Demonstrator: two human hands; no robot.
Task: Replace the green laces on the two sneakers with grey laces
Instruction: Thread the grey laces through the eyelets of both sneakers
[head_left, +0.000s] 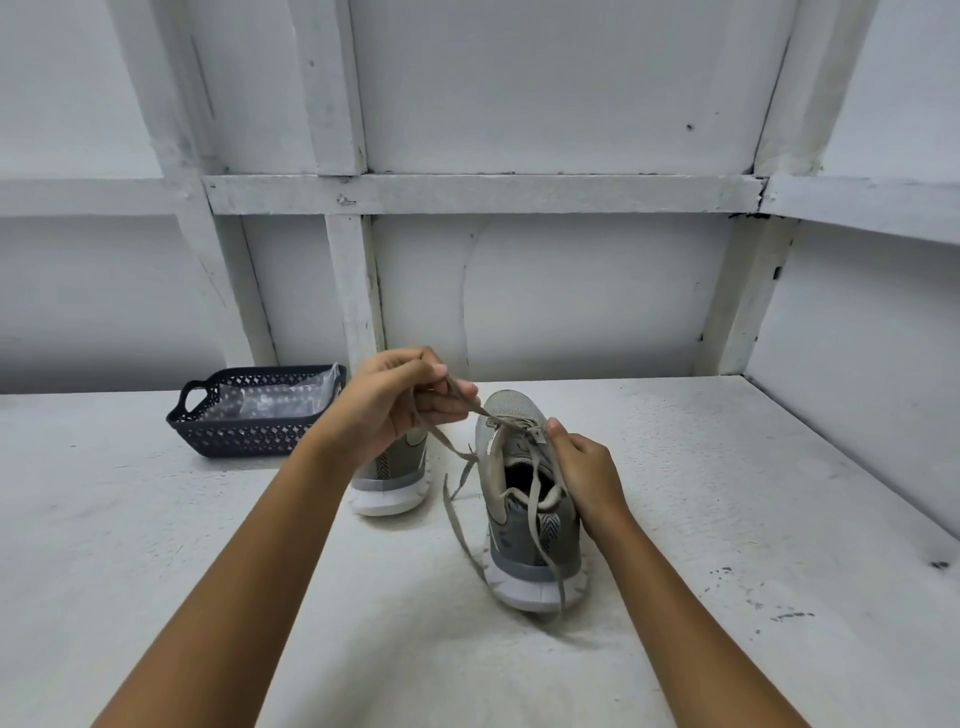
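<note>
Far left of the near sneaker: a dark perforated basket with clear plastic inside. Just left of that sneaker: the second sneaker, half hidden behind the left hand. Raised above and left of the near sneaker's toe, pinching one end of a dull grey-looking lace between thumb and fingers, drawn taut from the eyelets. Against the near sneaker's right side: the right hand, curled round the collar, thumb by the eyelet row. Best done by pulling steadily along the eyelet's line, bracing the shoe, keeping loose ends untangled. Upright on its sole, long axis running away, toe toward the wall, heel nearest.
</note>
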